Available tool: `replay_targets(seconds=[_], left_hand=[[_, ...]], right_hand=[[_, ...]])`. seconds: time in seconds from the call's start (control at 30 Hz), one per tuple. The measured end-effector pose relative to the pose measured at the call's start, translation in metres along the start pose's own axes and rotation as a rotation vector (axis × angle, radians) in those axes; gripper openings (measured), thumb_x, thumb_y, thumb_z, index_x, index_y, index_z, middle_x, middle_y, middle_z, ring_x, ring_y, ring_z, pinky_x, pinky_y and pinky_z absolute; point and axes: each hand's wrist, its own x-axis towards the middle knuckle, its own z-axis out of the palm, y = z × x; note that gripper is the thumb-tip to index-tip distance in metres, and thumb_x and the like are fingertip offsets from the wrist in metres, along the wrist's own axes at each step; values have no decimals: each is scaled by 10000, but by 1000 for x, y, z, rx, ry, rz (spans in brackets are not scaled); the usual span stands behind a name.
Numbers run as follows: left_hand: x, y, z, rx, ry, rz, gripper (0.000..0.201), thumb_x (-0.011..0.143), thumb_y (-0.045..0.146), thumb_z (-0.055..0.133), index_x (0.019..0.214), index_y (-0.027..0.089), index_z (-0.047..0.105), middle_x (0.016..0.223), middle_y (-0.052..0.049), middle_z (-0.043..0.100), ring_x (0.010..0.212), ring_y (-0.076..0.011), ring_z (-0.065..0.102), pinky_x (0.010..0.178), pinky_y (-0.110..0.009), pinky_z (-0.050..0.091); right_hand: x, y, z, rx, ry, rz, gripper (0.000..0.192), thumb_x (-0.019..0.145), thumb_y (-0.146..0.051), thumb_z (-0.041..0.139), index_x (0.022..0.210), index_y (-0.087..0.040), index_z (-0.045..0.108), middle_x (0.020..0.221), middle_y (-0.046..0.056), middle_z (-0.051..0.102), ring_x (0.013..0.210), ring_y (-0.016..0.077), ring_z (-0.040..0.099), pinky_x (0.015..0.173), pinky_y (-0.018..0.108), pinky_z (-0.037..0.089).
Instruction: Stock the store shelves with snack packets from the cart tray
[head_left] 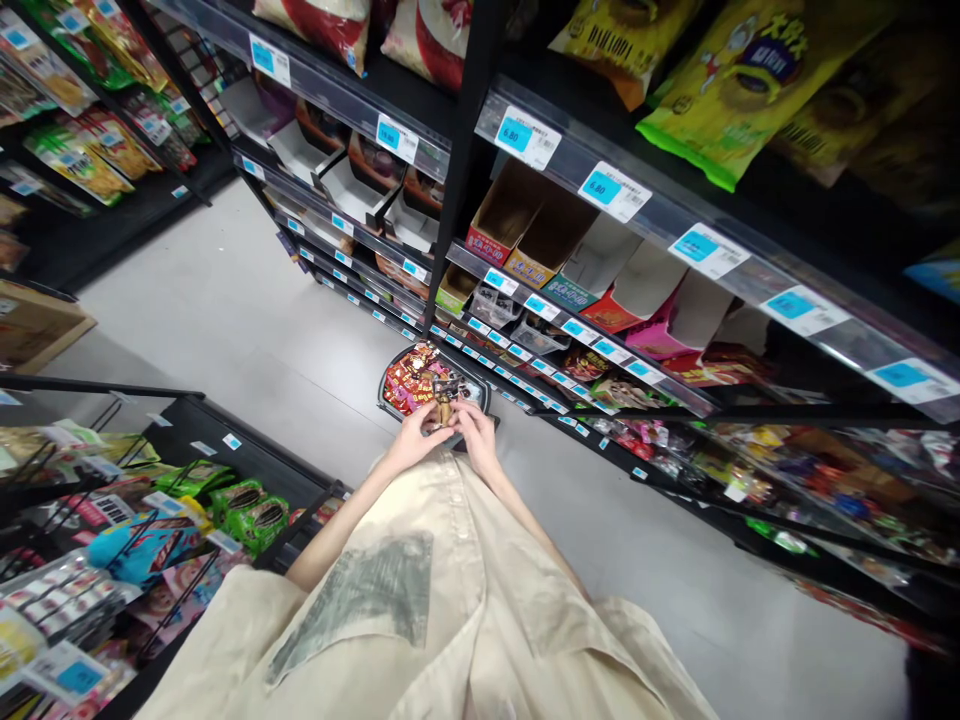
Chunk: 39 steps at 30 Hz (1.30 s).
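Both of my hands meet in front of my body, over the near side of a dark-rimmed tray [381, 392]. My left hand [421, 436] and my right hand [475, 428] pinch a small brown-gold snack packet [444, 411] between their fingertips. Its print is too small to read. In the tray lie many small wrapped snacks: red packets [409, 382] on the left, dark and pale ones toward the right. My fingers cover part of the tray's near side.
Shelves with blue price tags [615, 190] rise ahead and to the right, holding open cardboard boxes [559, 235] and yellow snack bags [739, 85]. At the lower left stands a rack with green packets [251, 510]. Grey floor [247, 300] runs between them; a cardboard box [37, 325] sits far left.
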Motion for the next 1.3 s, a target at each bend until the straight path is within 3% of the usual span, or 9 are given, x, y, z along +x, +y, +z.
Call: replay_targets(seconds=[0.17,0.37,0.53,0.63,0.73,0.9,1.07,1.17,1.3], left_hand=[[4,-1,-5,-120,19,-56,498,844,579,692,1101,153,681,1065,-98,749,961,-239,702,901,-363,562],[5,-2,-9,-130,19,-57,464,850,545,681,1075,140,716,1019,-83,762,911,-234,699,884,-350,556],[4,-8,-15,11,14,-68,417,886,485,634,1117,150,725,1022,-74,774,901,-246,709,854,-343,554],[4,-10,-18,111,-37,-79,375,918,434,565,1099,154,737,968,-60,780,831,-234,711,792,-318,548],[3,-6,-15,161,-131,-53,304,887,382,581,998,161,758,834,-20,763,714,-202,678,708,-282,531],[2,2,-7,226,-255,1,250,857,384,667,955,182,775,771,13,754,696,-191,676,686,-256,529],[4,-7,-5,265,-261,31,298,888,439,689,1088,225,745,1058,-44,794,926,-238,753,853,-311,571],[7,-17,-4,240,-214,38,384,840,470,753,1127,219,714,1067,-69,791,935,-246,759,869,-339,591],[13,-19,-2,315,-164,114,333,900,467,679,1101,205,720,1089,-85,784,920,-237,754,877,-355,595]], right_hand=[[0,-6,8,26,13,51,355,810,-497,770,1053,-239,740,927,49,740,675,176,646,622,335,582],[0,-5,13,56,24,68,364,764,-464,813,1023,-233,704,838,15,721,608,153,626,566,307,559],[6,0,9,0,85,83,381,756,-477,807,1019,-246,655,764,-22,673,528,125,572,500,266,506],[16,-3,-5,-64,108,100,487,736,-474,823,1136,-268,635,874,-24,685,494,85,521,442,225,452],[25,-14,-26,-118,-48,171,629,732,-467,835,1291,-290,607,1043,8,721,492,75,551,443,227,484],[29,-24,-51,-268,-414,278,395,649,-444,896,901,-183,739,668,-22,691,511,143,627,480,256,546],[22,-20,-56,-276,-414,226,453,658,-425,889,1005,-191,716,843,4,740,590,146,668,532,256,568],[19,-19,-59,-359,-413,204,454,709,-437,853,1065,-201,700,861,8,740,623,161,676,553,265,560],[36,-27,-85,-581,-330,-22,340,734,-372,834,1016,-218,722,918,17,749,810,187,684,752,291,557]])
